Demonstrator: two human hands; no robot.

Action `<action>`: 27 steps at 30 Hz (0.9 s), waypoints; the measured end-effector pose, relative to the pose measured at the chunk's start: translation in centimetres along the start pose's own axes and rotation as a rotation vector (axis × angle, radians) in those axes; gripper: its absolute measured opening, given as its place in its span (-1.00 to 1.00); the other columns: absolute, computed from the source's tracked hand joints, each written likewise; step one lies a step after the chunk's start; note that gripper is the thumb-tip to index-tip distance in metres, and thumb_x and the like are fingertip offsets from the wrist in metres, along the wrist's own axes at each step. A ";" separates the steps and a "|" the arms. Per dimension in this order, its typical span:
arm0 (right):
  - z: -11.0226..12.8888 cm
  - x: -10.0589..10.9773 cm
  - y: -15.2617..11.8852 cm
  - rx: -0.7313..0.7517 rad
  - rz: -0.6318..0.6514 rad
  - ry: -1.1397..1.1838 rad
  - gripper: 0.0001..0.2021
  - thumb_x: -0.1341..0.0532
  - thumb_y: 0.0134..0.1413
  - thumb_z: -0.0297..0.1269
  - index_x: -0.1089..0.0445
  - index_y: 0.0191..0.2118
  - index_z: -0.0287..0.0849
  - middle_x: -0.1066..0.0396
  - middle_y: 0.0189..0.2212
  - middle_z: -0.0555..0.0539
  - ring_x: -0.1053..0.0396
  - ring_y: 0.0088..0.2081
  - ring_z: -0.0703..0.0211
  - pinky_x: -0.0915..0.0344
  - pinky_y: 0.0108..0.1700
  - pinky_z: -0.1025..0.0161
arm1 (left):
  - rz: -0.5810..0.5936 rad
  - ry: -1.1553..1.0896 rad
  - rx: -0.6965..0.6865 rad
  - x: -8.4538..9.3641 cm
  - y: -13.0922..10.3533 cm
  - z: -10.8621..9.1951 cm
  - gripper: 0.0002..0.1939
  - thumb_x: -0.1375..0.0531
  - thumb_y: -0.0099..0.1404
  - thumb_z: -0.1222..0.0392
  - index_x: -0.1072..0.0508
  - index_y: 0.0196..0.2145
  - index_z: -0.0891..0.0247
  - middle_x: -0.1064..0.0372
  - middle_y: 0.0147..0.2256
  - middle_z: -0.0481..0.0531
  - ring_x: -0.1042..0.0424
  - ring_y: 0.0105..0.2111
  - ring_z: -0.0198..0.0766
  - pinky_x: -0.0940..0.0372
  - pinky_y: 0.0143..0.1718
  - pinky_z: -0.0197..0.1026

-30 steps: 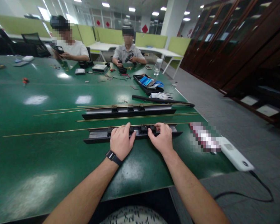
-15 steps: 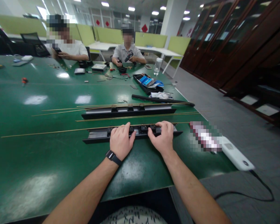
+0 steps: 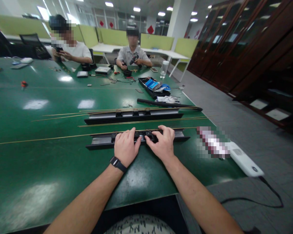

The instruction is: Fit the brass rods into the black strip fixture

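Note:
A long black channel rail (image 3: 100,147) with a silvery inner face lies crosswise in front of me. Several small black blocks (image 3: 148,133) sit along its inside. My left hand (image 3: 126,147) is curled over the left half of this rail, fingers on the far side and thumb on the near side. On the right half, my right hand (image 3: 161,143) has thumb and fingers closed around a black block, which is mostly hidden. A thin brass-coloured rod (image 3: 44,139) runs along the rail's far edge, passing by the fingertips and sticking out well to the left.
Behind lies a second black rail (image 3: 134,120) with more thin rods (image 3: 107,124). Farther back are a black strip (image 3: 158,103), gloves (image 3: 168,99) and a black tray (image 3: 148,88). A white device (image 3: 246,161) with a cable is at the right edge. Two people sit across the table.
My right hand has slid left along the rail, closer to my left hand. The left hand keeps its place on the rail.

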State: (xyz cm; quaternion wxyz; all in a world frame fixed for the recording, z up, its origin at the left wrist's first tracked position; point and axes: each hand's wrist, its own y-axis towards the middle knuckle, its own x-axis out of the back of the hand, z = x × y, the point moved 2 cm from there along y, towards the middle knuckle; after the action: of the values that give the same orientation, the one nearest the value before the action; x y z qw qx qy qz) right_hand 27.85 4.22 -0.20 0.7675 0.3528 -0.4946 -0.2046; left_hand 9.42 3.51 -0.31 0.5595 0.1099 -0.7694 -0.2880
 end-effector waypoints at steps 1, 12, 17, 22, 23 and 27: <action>0.0 0.0 0.0 0.000 -0.003 0.003 -0.77 -0.43 0.12 -0.06 -0.63 -0.29 -0.12 -0.43 0.04 -0.25 -0.29 0.09 -0.20 -0.29 0.19 -0.14 | 0.002 -0.001 0.000 0.0 0.0 0.0 -0.53 -0.12 0.52 -0.01 -0.43 0.20 0.38 -0.59 -0.02 0.28 -0.55 0.04 0.06 -0.24 0.09 0.07; -0.8 0.8 0.2 0.018 -0.061 0.140 -0.82 -0.35 0.18 -0.14 -0.56 -0.21 -0.13 -0.44 -0.05 -0.23 -0.37 0.05 -0.11 -0.33 0.17 -0.08 | 0.003 -0.015 0.005 -0.1 0.0 0.1 -0.53 -0.11 0.53 -0.02 -0.42 0.21 0.37 -0.59 -0.01 0.28 -0.55 0.05 0.07 -0.25 0.10 0.09; -3.6 1.3 0.6 -0.179 -0.133 0.108 -0.85 -0.22 0.25 -0.18 -0.45 -0.22 -0.14 -0.49 -0.26 -0.16 -0.43 -0.13 -0.05 -0.36 0.04 0.00 | 0.006 -0.004 0.008 -0.1 0.0 0.1 -0.53 -0.11 0.53 -0.02 -0.43 0.20 0.36 -0.59 -0.01 0.27 -0.55 0.04 0.06 -0.24 0.10 0.08; -5.3 0.8 0.6 -0.360 -0.052 0.077 -0.72 -0.15 0.30 -0.13 -0.49 -0.07 -0.18 -0.55 -0.36 -0.12 -0.47 -0.25 -0.01 -0.33 -0.02 0.04 | 0.013 -0.001 0.006 -0.1 0.0 0.1 -0.53 -0.10 0.53 -0.02 -0.43 0.20 0.37 -0.59 -0.03 0.27 -0.55 0.02 0.07 -0.24 0.08 0.08; -5.3 0.7 0.6 -0.361 -0.026 0.076 -0.71 -0.15 0.30 -0.12 -0.51 -0.07 -0.18 -0.56 -0.36 -0.11 -0.48 -0.25 -0.01 -0.32 -0.02 0.04 | 0.013 0.000 0.005 -0.1 0.0 0.1 -0.53 -0.10 0.53 -0.03 -0.43 0.20 0.37 -0.59 -0.03 0.27 -0.55 0.02 0.07 -0.24 0.08 0.08; -5.1 0.4 0.6 -0.362 0.027 0.068 -0.69 -0.14 0.30 -0.10 -0.57 -0.14 -0.15 -0.60 -0.34 -0.13 -0.49 -0.25 -0.01 -0.29 -0.01 0.06 | 0.012 0.006 0.002 -0.1 0.0 0.1 -0.52 -0.09 0.54 -0.03 -0.43 0.20 0.37 -0.59 -0.04 0.26 -0.55 0.00 0.07 -0.24 0.07 0.08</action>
State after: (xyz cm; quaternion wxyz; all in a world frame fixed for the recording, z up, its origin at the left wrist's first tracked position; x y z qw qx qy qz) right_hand 32.59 6.09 -0.78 0.8374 0.2093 -0.4281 -0.2678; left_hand 9.36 3.60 -0.36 0.5634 0.1070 -0.7686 -0.2835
